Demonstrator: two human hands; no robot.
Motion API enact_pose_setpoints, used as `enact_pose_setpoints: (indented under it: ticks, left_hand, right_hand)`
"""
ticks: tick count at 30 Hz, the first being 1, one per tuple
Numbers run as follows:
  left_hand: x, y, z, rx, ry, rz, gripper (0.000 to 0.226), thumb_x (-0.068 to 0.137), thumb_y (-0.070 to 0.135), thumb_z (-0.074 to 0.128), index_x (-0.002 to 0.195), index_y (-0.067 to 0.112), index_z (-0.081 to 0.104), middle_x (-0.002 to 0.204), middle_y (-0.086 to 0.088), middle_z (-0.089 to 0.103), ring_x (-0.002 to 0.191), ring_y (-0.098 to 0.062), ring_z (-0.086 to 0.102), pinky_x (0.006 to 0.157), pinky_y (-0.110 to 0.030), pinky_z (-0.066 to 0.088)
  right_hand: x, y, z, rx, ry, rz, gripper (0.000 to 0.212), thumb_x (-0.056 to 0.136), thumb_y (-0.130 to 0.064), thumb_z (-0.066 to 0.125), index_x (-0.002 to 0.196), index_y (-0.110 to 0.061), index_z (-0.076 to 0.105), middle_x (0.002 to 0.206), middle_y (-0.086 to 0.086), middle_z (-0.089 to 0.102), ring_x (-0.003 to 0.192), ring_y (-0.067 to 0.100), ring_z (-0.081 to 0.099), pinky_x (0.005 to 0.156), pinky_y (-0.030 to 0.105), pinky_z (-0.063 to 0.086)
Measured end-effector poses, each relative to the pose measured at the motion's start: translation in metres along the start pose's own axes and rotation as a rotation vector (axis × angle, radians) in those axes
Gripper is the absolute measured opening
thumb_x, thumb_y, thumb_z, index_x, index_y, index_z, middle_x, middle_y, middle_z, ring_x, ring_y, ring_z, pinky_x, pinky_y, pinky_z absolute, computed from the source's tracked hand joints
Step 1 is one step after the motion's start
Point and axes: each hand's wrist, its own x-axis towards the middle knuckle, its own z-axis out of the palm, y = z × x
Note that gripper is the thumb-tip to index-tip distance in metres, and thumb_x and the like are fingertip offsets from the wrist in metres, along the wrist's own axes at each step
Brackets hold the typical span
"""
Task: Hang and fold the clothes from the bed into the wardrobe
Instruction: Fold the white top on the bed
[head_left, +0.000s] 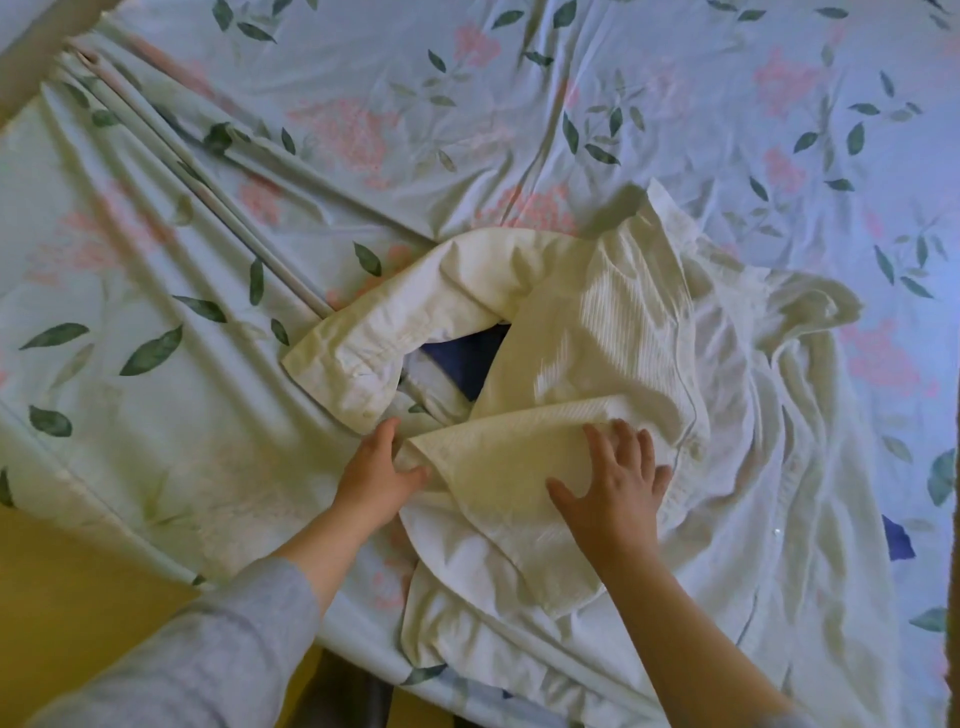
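Note:
A white button-up shirt (613, 332) lies crumpled on the bed, one cuffed sleeve (353, 358) bent out to the left. A folded flap of the shirt points left near the bed's front edge. My left hand (379, 473) pinches the tip of that flap between thumb and fingers. My right hand (618, 483) lies flat on the flap with its fingers spread, pressing it down. A dark blue garment (467, 358) shows through the gap under the shirt, mostly hidden.
The bed is covered by a pale blue sheet (363, 114) with pink flowers and green leaves, creased at the left. Another bit of dark blue cloth (896, 540) peeks out at the right. Yellow floor (78, 582) lies at lower left, beyond the bed's edge.

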Motion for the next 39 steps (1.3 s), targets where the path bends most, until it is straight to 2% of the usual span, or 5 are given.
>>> enact_pose_setpoints:
  ticks: [7, 19, 26, 32, 39]
  left_hand:
    - [-0.009, -0.003, -0.003, -0.013, 0.203, 0.256, 0.016, 0.084, 0.006, 0.063, 0.085, 0.018, 0.053, 0.073, -0.002, 0.058, 0.066, -0.022, 0.054, 0.053, -0.023, 0.036]
    - [-0.1, -0.045, -0.036, 0.094, 0.317, 0.306, 0.013, 0.09, -0.002, 0.056, 0.096, 0.007, 0.049, 0.06, -0.005, 0.05, 0.046, -0.016, 0.047, 0.04, -0.022, 0.027]
    - [-0.09, -0.049, -0.032, 0.055, 0.3, 0.311, 0.023, 0.09, -0.003, 0.052, 0.101, 0.017, 0.05, 0.055, -0.003, 0.043, 0.045, -0.015, 0.039, 0.044, -0.026, 0.025]
    - [-0.092, -0.054, -0.032, 0.025, 0.311, 0.328, 0.017, 0.092, 0.002, 0.055, 0.092, 0.018, 0.05, 0.055, 0.001, 0.044, 0.046, -0.01, 0.042, 0.043, -0.019, 0.027]
    - [-0.098, -0.053, -0.026, 0.035, 0.298, 0.278, 0.022, 0.092, 0.002, 0.053, 0.083, 0.022, 0.046, 0.061, -0.005, 0.054, 0.053, -0.018, 0.05, 0.047, -0.026, 0.033]
  right_hand:
    - [-0.002, 0.01, 0.015, -0.031, -0.019, -0.049, 0.081, 0.081, -0.057, 0.066, 0.15, -0.031, 0.031, 0.164, 0.0, -0.003, 0.149, 0.026, -0.019, 0.118, 0.053, -0.011]
    - [-0.055, -0.016, 0.023, -0.093, -0.184, -0.334, 0.093, 0.077, -0.078, 0.047, 0.153, -0.031, 0.022, 0.164, -0.002, 0.009, 0.152, 0.019, -0.004, 0.12, 0.053, -0.008]
    - [-0.072, 0.001, 0.013, 0.268, -0.029, 0.201, 0.129, 0.065, -0.068, 0.074, 0.156, -0.026, -0.007, 0.164, 0.005, -0.01, 0.151, 0.032, -0.005, 0.118, 0.054, 0.014]
    - [-0.049, 0.016, -0.006, 0.648, 0.072, 0.47, 0.049, 0.089, -0.044, 0.065, 0.117, -0.004, 0.059, 0.105, 0.012, 0.065, 0.104, 0.035, 0.06, 0.081, 0.038, 0.049]
    - [-0.104, 0.055, 0.009, 0.589, 0.199, 0.598, 0.027, 0.094, -0.026, 0.058, 0.073, -0.009, 0.055, 0.067, 0.007, 0.057, 0.062, 0.017, 0.05, 0.052, 0.027, 0.032]
